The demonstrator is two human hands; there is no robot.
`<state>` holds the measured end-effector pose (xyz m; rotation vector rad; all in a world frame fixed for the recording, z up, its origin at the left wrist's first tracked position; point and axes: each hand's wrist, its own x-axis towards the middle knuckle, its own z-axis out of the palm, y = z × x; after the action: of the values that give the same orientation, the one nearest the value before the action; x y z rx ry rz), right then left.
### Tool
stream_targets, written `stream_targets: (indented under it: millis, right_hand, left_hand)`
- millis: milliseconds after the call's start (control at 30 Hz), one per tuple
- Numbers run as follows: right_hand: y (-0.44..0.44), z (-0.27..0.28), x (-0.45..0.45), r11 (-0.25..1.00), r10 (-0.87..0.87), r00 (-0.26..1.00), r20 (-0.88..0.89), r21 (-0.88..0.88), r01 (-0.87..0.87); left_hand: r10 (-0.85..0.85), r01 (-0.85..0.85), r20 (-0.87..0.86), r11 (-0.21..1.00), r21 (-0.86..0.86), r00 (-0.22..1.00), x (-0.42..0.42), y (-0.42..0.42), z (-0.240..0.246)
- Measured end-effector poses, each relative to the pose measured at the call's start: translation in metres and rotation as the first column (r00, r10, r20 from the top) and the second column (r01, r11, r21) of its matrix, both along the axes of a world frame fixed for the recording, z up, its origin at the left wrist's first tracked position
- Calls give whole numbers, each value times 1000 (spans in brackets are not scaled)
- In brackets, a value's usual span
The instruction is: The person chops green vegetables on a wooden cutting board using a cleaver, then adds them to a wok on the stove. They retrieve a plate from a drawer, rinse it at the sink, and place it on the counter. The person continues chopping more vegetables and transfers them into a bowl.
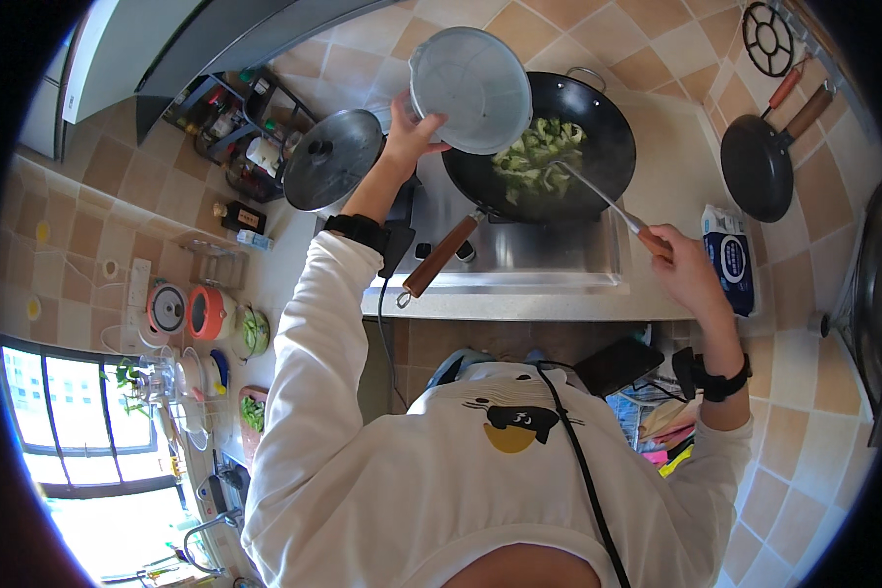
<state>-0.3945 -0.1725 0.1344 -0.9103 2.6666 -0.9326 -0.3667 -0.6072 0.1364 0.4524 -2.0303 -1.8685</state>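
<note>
My left hand [411, 134] grips a translucent plastic container [472, 90] by its left side, tilted above the left part of a black wok [608, 147]. Chopped green vegetables [540, 158] lie in the wok, and faint steam seems to rise from them. My right hand [680, 261] is closed around the wooden handle of a metal spatula or ladle [606, 197], whose head is among the vegetables. The wok stands on a steel gas stove [544, 253], its wooden handle [441, 257] pointing down and left. What the container holds cannot be made out.
A lidded pot [331, 162] stands left of the stove, near a rack of bottles [242, 110]. A blue and white packet [728, 261] lies at the right. Small pans [755, 167] hang on the tiled wall. Further left are a chopping board with greens [252, 415] and a glass bowl [253, 331].
</note>
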Motion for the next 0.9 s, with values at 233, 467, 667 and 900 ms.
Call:
stream_targets:
  millis: [233,467,667,900]
  right_hand:
    - [-31,-11,-11,993,-42,998,-49,-115,37]
    - [-40,-39,-29,993,-9,1000,10,-114,10]
    - [-69,-71,-37,997,-48,995,-88,-61,43]
    - [-61,-90,-47,999,-33,957,287,-12,38]
  left_hand:
    - [54,-41,-51,972,231,997,9,8,-4]
    - [29,3,-78,920,391,997,25,11,-2]
    - [57,20,-141,869,494,988,54,23,4]
    - [255,-62,-247,802,594,935,189,-2,13]
